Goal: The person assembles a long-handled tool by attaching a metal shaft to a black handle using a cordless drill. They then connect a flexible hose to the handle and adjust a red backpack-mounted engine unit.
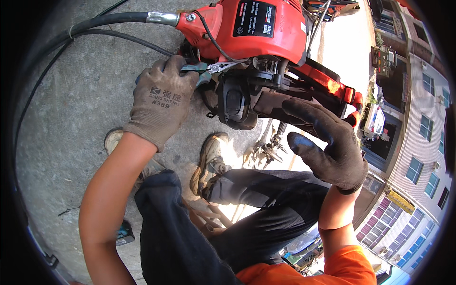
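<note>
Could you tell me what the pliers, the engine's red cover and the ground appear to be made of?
Pliers: bare metal jaws with a silvery glint; handles seemingly rubber or plastic coated, teal. Red cover: probably moulded plastic, smooth and slightly glossy. Ground: concrete by its look, grey, rough and speckled.
</note>
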The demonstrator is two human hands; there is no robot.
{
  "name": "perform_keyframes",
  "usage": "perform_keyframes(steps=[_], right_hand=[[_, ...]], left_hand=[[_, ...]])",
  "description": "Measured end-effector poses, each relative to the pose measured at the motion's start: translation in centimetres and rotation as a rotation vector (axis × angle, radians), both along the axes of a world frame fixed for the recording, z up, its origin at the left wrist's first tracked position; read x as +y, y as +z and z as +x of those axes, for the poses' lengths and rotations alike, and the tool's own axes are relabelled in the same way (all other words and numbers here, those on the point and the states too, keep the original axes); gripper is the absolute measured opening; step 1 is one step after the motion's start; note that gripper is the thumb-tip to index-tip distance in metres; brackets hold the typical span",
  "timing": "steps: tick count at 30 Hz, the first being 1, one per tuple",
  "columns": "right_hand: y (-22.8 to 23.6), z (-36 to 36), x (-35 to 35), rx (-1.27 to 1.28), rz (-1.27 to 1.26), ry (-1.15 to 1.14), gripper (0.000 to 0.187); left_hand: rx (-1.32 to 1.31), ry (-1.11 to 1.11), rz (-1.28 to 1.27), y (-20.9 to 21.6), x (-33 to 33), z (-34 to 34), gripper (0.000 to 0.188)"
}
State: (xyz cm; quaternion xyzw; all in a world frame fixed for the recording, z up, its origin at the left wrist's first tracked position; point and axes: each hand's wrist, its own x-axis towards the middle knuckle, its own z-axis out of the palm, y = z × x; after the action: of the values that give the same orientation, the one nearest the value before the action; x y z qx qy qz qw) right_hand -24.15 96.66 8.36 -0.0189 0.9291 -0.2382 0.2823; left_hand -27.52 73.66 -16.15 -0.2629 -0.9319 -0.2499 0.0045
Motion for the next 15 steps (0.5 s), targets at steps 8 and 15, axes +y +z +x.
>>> perform_keyframes(steps=[8,15], right_hand=[[0.8,0.2,1.4,-0.011,-0.104,-0.158,0.051],[0.8,0.5,3.1,0.071,-0.024,-0.041,0.055]], left_hand=[[-0.707,0.319,0.366,-1.4,-4.8,6.4,0.031],[-0.644,0.479,0.181,-3.4,-8.0,8.1,0.034]])
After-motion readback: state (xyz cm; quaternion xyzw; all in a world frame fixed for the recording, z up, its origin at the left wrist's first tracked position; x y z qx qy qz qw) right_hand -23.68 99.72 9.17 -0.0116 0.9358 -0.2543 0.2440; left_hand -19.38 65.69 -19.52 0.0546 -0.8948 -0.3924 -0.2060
